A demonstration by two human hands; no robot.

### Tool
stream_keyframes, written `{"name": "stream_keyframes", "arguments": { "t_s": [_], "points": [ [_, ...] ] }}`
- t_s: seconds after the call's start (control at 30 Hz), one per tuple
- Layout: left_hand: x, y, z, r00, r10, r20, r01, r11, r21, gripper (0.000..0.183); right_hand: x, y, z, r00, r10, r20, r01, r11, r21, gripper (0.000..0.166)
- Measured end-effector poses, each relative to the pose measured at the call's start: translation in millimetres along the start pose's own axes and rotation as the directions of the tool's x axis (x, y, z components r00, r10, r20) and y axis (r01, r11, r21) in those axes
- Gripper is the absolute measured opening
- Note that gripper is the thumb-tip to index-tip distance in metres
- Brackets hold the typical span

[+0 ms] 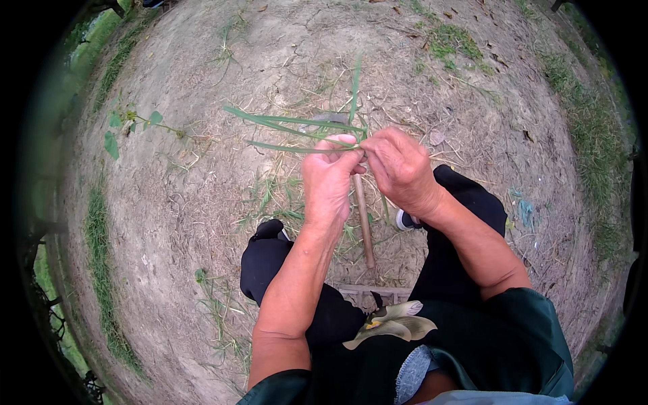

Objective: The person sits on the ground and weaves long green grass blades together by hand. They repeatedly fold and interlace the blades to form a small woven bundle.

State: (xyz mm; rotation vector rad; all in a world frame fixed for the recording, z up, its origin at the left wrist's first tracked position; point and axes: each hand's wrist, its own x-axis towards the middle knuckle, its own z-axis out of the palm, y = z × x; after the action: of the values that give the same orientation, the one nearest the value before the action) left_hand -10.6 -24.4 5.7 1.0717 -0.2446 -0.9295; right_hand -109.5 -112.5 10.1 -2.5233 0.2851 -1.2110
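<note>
Long green grass blades (288, 122) cross one another at my fingertips, several reaching left and one pointing up and away. My left hand (328, 177) pinches them between thumb and fingers. Close against it, my right hand (402, 164) grips the blades at the crossing point with bent fingers. The exact hold of the fingertips is partly hidden. Below my hands lies what looks like a sickle on the ground, its wooden handle (363, 223) running toward me and its grey curved blade (331, 118) partly covered by the grass.
Dry bare soil (167, 212) surrounds me, strewn with straw and cut grass (276, 190). A leafy weed (152, 120) grows at the left. Grass strips (101, 238) run along both sides. A blue-green scrap (525, 211) lies right of my knee. A low slatted wooden piece (374, 290) is beneath me.
</note>
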Motion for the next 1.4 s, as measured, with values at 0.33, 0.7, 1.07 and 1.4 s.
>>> {"name": "stream_keyframes", "arguments": {
  "t_s": [0.33, 0.7, 1.07, 1.4],
  "points": [
    [-1.1, -2.2, 3.1, 0.997, -0.021, 0.071, 0.022, 1.0, -0.005, 0.018, 1.3, 0.1, -7.1, 0.967, 0.254, 0.037, -0.256, 0.954, 0.153, 0.009],
    [0.9, -7.7, -0.2, 1.0, -0.019, 0.008, 0.018, 0.999, 0.028, 0.018, -0.9, -0.9, -7.9, 0.991, 0.091, 0.094, -0.094, 0.995, 0.029, 0.016],
    [1.0, -5.8, -0.3, 0.994, -0.045, 0.102, 0.046, 0.999, -0.011, 0.013, 1.5, -1.7, -9.7, 0.946, 0.312, 0.084, -0.323, 0.924, 0.205, 0.007],
    [-0.4, -6.3, 1.1, 0.996, -0.003, 0.088, -0.001, 0.999, 0.04, 0.017, 5.7, -6.1, -9.9, 0.849, 0.501, 0.171, -0.529, 0.812, 0.249, 0.007]
  ]
}}
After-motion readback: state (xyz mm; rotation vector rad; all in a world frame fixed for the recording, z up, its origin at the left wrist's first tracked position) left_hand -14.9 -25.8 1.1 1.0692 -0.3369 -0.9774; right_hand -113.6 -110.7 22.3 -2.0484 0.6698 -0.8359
